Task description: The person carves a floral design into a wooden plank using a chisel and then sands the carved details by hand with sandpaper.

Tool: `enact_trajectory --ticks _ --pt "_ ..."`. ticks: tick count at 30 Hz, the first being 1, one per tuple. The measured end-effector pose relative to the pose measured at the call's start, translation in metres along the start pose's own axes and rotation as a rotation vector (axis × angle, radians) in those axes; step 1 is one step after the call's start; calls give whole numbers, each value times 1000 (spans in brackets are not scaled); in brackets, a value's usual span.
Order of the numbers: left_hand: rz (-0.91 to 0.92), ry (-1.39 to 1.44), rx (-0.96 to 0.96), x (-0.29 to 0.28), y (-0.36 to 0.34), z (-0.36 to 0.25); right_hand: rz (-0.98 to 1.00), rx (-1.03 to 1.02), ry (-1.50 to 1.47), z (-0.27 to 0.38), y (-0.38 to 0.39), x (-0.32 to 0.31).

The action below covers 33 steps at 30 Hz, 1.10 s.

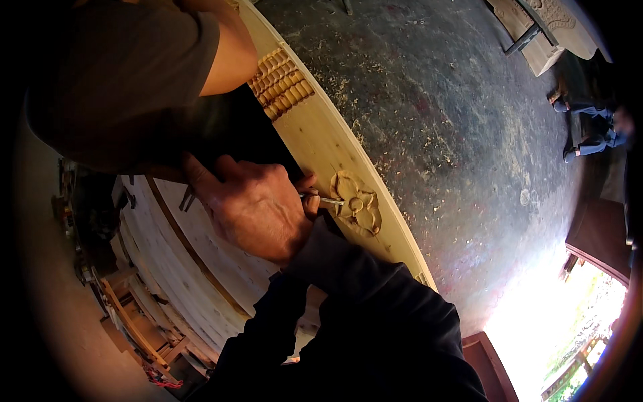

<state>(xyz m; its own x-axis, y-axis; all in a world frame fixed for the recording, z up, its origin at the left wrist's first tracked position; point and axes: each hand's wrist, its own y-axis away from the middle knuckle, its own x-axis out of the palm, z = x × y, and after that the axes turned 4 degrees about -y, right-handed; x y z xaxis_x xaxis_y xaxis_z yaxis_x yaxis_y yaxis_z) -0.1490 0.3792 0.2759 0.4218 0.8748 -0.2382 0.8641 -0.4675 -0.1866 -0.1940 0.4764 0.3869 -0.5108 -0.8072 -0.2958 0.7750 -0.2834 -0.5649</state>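
A dark concrete floor (455, 127) is strewn with pale wood shavings. Bright daylight pours in through a doorway (576, 321) at lower right. Carved wooden panels (542, 33) lie at the top, and stacked planks (174, 268) sit at left.

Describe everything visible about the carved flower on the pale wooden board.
The carved flower is a relief cut into a pale, unfinished wooden board, near its curved outer edge. It shows rounded petals around a small ringed centre, in the same light wood as the board. The thin metal tip of a carving tool meets its left side, held by a hand whose fingers close around it. Further along the board sits a ribbed carved band.
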Motion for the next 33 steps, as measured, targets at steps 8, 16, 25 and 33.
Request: enact_trajectory --ticks 8,16,25,33 --pt "2 -12 10 -1 3 -2 -21 -7 5 -3 -2 1" --pt "4 -10 10 0 6 0 -50 2 25 -4 -2 3" --pt "10 -11 14 1 7 0 -54 17 20 -5 -3 3" --pt "13 -4 17 2 4 1 -44 18 19 -6 -2 2"
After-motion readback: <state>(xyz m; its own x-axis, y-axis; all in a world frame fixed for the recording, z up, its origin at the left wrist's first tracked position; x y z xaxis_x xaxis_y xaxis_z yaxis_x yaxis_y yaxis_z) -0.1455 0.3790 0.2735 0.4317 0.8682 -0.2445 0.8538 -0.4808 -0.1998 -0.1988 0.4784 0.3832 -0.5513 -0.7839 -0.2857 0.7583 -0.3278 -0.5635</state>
